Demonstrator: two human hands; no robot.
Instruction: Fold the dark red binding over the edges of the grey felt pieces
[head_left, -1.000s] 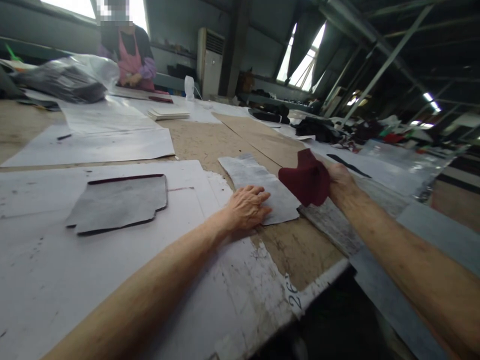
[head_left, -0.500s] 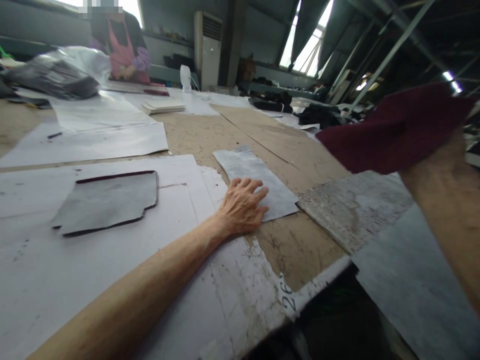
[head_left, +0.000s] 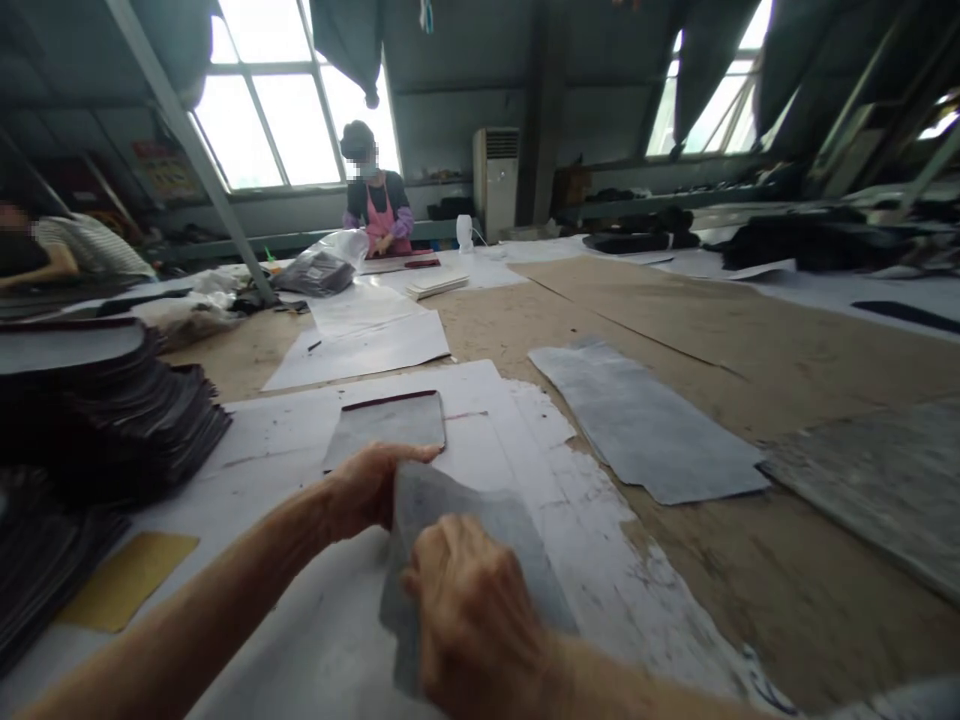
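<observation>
My left hand (head_left: 366, 492) grips the far left edge of a limp grey piece of sheet material (head_left: 495, 505), thumb stretched along the top and fingers behind it. My right hand (head_left: 472, 600), slightly blurred, is closed on the same piece nearer to me, its fingertips hidden by the hand. The piece is held tilted above the white table sheet. Just beyond my left hand lies a flat grey panel (head_left: 390, 425) with a dark red folded edge, partly covered by that hand. To the right, a larger grey sheet (head_left: 645, 425) lies on brown board.
Stacks of dark, grey-topped panels (head_left: 150, 420) stand at the left, near a yellow piece (head_left: 127, 580). A rough grey board (head_left: 877, 480) lies right. Farther back are plastic-wrapped goods (head_left: 319, 268), white sheets (head_left: 442, 283), and a person in a pink apron (head_left: 381, 215) across the table.
My left hand has left the grey sheet on the right and moved left. My right hand, earlier raised at the right with a dark red piece, is now in front of me. The view has swung left.
</observation>
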